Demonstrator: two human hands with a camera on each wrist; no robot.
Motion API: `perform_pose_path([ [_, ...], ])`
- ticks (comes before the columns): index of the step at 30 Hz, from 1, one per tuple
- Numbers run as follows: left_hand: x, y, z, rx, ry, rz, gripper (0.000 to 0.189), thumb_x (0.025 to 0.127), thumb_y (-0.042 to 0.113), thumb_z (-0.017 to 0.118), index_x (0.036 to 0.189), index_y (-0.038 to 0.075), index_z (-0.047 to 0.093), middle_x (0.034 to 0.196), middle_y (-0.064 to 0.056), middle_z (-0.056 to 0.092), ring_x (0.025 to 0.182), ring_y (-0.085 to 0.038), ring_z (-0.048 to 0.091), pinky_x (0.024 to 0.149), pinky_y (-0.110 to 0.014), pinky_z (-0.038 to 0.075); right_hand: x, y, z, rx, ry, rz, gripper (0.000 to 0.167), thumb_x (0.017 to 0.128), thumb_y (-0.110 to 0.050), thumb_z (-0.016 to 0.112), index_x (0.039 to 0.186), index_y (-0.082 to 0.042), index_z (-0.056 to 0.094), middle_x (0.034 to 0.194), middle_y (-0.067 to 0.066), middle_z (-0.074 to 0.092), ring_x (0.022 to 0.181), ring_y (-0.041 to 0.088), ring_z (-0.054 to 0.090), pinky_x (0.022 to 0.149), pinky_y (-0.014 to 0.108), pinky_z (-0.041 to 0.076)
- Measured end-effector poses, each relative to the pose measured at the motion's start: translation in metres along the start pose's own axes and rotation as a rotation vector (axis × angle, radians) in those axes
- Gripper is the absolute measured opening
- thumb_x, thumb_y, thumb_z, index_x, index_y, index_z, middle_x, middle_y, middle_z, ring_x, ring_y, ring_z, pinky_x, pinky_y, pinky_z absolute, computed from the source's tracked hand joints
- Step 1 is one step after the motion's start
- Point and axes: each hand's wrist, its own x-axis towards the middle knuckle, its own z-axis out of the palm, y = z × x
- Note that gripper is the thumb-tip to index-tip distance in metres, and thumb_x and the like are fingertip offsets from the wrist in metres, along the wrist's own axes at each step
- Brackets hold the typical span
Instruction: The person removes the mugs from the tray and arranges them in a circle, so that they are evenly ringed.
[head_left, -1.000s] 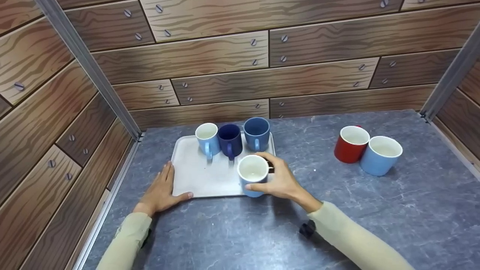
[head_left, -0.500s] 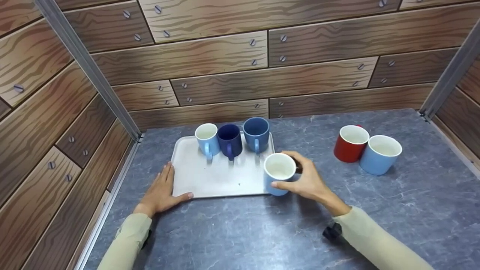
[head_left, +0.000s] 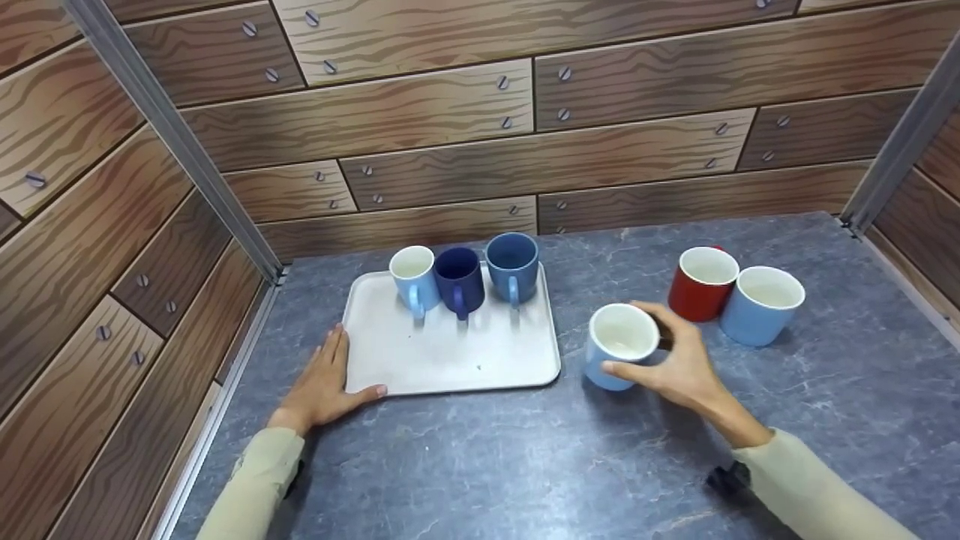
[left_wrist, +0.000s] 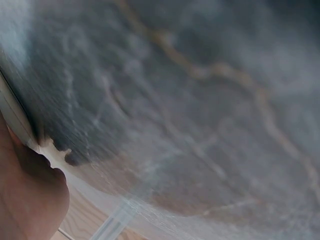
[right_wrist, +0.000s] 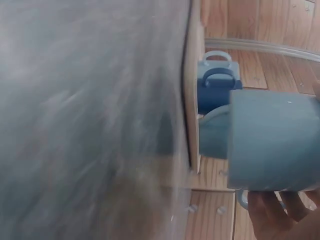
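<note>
In the head view my right hand (head_left: 679, 367) grips a light blue mug (head_left: 600, 367) with a white inside, thumb on its near side and fingers round the back by the handle. The mug is upright, to the right of the white tray (head_left: 442, 360). The right wrist view shows the same mug (right_wrist: 277, 140) large, fingers (right_wrist: 280, 210) behind it. My left hand (head_left: 319, 386) lies flat at the tray's left front corner, fingers along the side and thumb at the front edge. On the tray's back stand a light blue mug (head_left: 424, 294), a navy mug (head_left: 472, 285) and a mid-blue mug (head_left: 521, 281).
A red mug (head_left: 691, 300) and another light blue mug (head_left: 756, 321) stand side by side at the right on the grey marbled table (head_left: 465, 465). Wood-patterned walls (head_left: 435, 127) rise behind and at both sides, with metal posts (head_left: 195, 150) in the corners.
My right hand has carried the light blue mug rightward, from over the tray's front right corner to beyond its right edge. My left hand and the tray have stayed put.
</note>
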Motion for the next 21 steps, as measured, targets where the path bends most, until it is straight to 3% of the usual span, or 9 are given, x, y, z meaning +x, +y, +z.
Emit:
perform_pose_path([
  [10, 0.001, 0.0, 0.0, -0.003, -0.014, -0.02, 0.133, 0.088, 0.082, 0.064, 0.167, -0.009, 0.008, 0.177, -0.027, 0.003, 0.165, -0.045, 0.007, 0.135, -0.058, 0.013, -0.016, 0.009, -0.043, -0.085, 0.136, 0.046, 0.077, 0.059, -0.003, 0.103, 0.129, -0.006, 0.072, 0.111, 0.002, 0.073, 0.092, 0.008, 0.067, 0.076, 0.014, 0.053],
  [21, 0.001, 0.001, 0.001, 0.001, -0.014, -0.014, 0.134, 0.087, 0.082, 0.064, 0.167, -0.01, 0.008, 0.177, -0.029, 0.003, 0.165, -0.047, 0.007, 0.135, -0.059, 0.012, -0.033, 0.026, -0.085, -0.221, 0.249, 0.11, 0.073, 0.061, -0.009, 0.105, 0.125, -0.004, 0.07, 0.105, -0.011, 0.069, 0.094, 0.002, 0.063, 0.078, 0.006, 0.048],
])
